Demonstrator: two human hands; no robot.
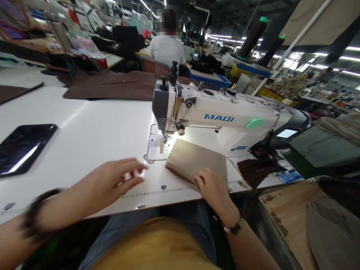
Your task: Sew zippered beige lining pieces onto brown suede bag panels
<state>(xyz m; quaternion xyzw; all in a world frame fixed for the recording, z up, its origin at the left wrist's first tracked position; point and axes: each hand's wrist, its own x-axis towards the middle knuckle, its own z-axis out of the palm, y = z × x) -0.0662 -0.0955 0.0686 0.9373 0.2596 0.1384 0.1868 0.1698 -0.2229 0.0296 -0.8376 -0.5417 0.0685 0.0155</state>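
Observation:
A folded piece of beige fabric point(197, 157) lies on the white sewing table point(112, 127), just right of the needle area of a white sewing machine point(208, 112). My right hand point(212, 187) grips its near edge with curled fingers; the thumb side is partly hidden. To the left, my left hand point(120, 178) hovers over the table with thumb and fingers apart and nothing between them. It is slightly blurred and does not touch the fabric. The presser foot point(165, 138) stands over the needle plate, left of the fabric.
A black phone point(26, 148) lies at the table's left. Dark brown fabric point(112, 85) spreads along the far edge. Brown scraps point(254, 170) sit right of the machine. A wooden board point(284, 217) is at lower right. A person in a white shirt point(167, 50) sits ahead, facing away.

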